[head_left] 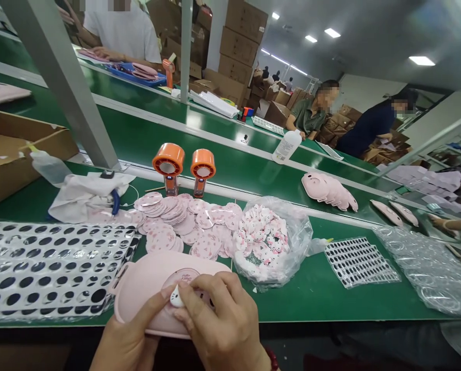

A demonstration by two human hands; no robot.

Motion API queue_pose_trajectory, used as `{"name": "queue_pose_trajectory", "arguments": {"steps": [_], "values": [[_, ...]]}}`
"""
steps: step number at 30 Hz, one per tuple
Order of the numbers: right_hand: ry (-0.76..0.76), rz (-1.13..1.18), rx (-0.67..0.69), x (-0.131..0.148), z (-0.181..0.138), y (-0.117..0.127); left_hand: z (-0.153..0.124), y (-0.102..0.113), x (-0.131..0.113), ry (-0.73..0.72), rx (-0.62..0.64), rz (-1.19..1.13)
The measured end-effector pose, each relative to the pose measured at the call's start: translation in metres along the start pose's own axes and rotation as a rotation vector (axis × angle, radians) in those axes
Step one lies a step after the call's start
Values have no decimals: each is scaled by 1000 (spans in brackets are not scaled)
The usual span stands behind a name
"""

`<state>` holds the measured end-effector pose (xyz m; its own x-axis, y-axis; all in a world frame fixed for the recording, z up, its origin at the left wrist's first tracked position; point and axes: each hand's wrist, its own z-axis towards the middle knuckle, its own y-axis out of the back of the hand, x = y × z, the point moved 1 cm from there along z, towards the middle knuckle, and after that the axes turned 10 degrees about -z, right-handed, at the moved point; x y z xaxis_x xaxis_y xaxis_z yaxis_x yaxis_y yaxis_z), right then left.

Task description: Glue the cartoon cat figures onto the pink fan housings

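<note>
While my left hand grips the smooth, rounded pink plastic case at the near edge of the green bench, my right hand pinches a small white cat-shaped piece against its face, near a crinkly clear bag of similar pieces.

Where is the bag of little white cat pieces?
In the head view, the clear plastic bag of white cat-shaped pieces lies on the green belt, right of the round pink stickers.
</note>
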<state>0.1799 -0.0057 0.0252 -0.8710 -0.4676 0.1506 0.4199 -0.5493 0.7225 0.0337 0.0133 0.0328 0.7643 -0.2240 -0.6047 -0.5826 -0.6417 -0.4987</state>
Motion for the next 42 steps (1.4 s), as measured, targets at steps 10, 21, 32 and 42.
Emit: {"name": "queue_pose_trajectory", "arguments": {"steps": [10, 21, 32, 42], "values": [[37, 5, -49, 2, -3, -2, 3, 2, 4, 4, -3, 7], [-625, 605, 148, -22, -1, 5, 2, 4, -2, -32, 64, 106], [-815, 736, 140, -15, 10, 7, -6, 4, 7, 31, 148, 130], [-839, 731, 91, -17, 8, 2, -1, -5, 5, 15, 167, 193]]}}
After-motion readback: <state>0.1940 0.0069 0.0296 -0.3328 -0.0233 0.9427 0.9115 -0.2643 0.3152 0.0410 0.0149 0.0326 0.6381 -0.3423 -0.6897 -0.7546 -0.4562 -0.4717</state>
